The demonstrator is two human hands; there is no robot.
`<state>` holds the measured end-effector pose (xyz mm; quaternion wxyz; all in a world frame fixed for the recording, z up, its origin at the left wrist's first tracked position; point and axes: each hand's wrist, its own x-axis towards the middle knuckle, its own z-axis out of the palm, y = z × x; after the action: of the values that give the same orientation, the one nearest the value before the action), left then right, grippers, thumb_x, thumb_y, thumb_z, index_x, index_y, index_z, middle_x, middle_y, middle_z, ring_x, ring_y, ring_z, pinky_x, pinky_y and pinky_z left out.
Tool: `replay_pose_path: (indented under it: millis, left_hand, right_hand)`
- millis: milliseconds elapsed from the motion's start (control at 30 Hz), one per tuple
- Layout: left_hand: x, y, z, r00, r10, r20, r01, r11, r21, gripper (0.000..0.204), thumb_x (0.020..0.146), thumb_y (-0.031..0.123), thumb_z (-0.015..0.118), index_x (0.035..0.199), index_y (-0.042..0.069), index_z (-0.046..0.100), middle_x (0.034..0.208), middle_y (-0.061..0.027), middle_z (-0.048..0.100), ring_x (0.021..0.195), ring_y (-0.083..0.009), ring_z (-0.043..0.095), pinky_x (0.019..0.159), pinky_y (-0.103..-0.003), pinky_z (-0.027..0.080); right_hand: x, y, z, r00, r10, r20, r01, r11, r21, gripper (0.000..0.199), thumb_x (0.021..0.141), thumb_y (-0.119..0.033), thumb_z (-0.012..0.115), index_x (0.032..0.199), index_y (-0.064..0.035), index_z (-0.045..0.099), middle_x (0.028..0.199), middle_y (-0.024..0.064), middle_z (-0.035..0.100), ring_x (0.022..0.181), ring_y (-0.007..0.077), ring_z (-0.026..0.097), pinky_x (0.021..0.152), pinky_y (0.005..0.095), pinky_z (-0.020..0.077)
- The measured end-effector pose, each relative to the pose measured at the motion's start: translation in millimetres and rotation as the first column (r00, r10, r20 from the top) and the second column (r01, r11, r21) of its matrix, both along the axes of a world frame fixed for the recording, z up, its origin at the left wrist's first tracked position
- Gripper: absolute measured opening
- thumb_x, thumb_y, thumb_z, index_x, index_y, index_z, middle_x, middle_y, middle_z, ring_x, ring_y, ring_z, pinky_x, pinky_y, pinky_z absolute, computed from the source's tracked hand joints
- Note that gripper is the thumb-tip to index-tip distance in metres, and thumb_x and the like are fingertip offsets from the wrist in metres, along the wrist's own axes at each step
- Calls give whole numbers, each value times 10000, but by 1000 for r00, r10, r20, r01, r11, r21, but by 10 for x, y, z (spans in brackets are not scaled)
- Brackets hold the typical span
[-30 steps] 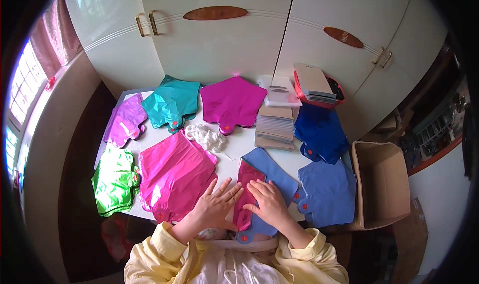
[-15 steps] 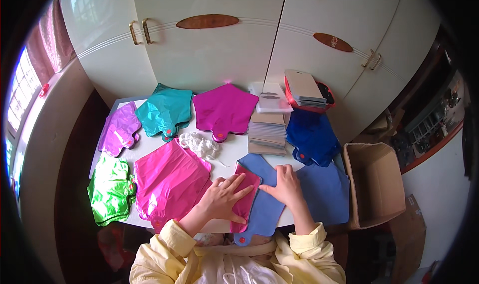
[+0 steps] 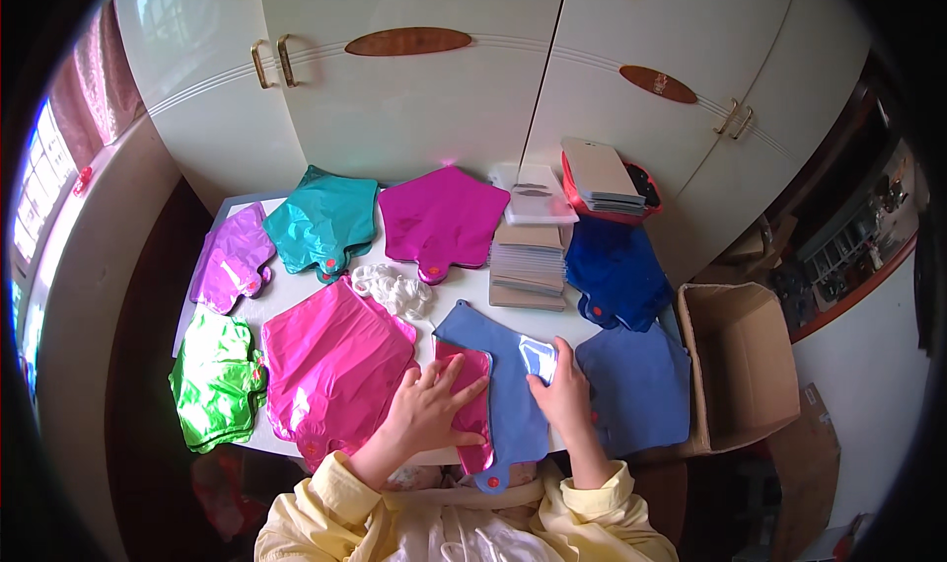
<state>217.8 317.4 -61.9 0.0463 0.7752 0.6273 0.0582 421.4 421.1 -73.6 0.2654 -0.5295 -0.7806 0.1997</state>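
A flat blue foil balloon (image 3: pixel 515 419) lies in front of me, its tab with a red dot hanging past the table's near edge. A folded pink foil piece (image 3: pixel 475 370) rests on its left part. My left hand (image 3: pixel 419 412) presses on the pink piece with fingers spread. On the blue balloon's right side, my right hand (image 3: pixel 567 394) pinches a turned-up corner between thumb and fingers; the corner shines silvery. A large stack of pink foil balloons (image 3: pixel 335 365) lies just left of my left hand. Another blue foil balloon (image 3: pixel 636 384) lies right of my right hand.
Around the white table (image 3: pixel 449 310) lie green (image 3: pixel 215 379), lilac (image 3: pixel 229 261), teal (image 3: pixel 324 222), magenta (image 3: pixel 444 217) and dark blue foil balloons (image 3: pixel 617 276). White string (image 3: pixel 393 289) is bunched mid-table. Cards (image 3: pixel 528 266) are stacked behind. An open cardboard box (image 3: pixel 745 365) stands right.
My right hand has lifted and turned the blue balloon's right corner inward, baring a shiny patch. The blue balloon and the pink piece have shifted slightly left; my left hand stays on the pink piece.
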Motion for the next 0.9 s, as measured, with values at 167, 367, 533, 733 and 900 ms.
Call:
replay_pose_path:
  millis: [167, 367, 533, 733, 900]
  left_hand:
    - [-84, 40, -40, 999, -32, 35, 30, 998, 63, 927, 622, 793, 605, 1413, 341, 434, 1477, -159, 351, 1383, -427, 255, 1099, -530, 246]
    - [-86, 54, -33, 1000, -21, -2, 21, 1000, 2, 938, 632, 808, 579, 1438, 368, 385, 1514, -134, 305, 1406, -443, 190, 1116, -533, 214]
    - [-156, 120, 11, 999, -39, -14, 39, 999, -34, 936, 652, 793, 571, 1401, 243, 459, 1520, -73, 323, 1402, -371, 244, 1079, -496, 271]
    - [-204, 150, -63, 1000, -13, -4, 13, 1000, -28, 873, 667, 713, 606, 1220, 38, 588, 1519, -71, 330, 1393, -299, 287, 1054, -471, 291]
    - [-286, 140, -130, 995, -81, 56, 82, 997, -11, 692, 717, 552, 629, 1162, 22, 603, 1503, -125, 342, 1374, -302, 311, 1051, -483, 290]
  right_hand:
    - [-31, -143, -93, 999, 9, 33, -12, 997, 80, 594, 781, -197, 700, 1255, 23, 418, 860, 254, 646, 761, 421, 642, 662, 474, 517]
    - [-21, -549, 80, 968, 201, 151, -199, 980, -28, 508, 824, -205, 646, 1215, 60, 457, 983, 257, 573, 902, 422, 578, 788, 465, 474]
    - [-208, -716, 14, 929, 358, 90, -366, 925, 104, 728, 840, -177, 621, 1402, 107, 255, 1406, 343, 292, 1250, 490, 376, 1048, 503, 341]
    - [-373, -807, -105, 916, 337, 220, -369, 921, 125, 643, 865, -131, 535, 1394, 126, 275, 1450, 347, 249, 1338, 509, 281, 1109, 522, 275]
    - [-421, -793, -192, 891, 323, 319, -389, 906, 169, 586, 843, -106, 513, 1355, 132, 355, 1436, 323, 311, 1352, 470, 296, 1116, 510, 277]
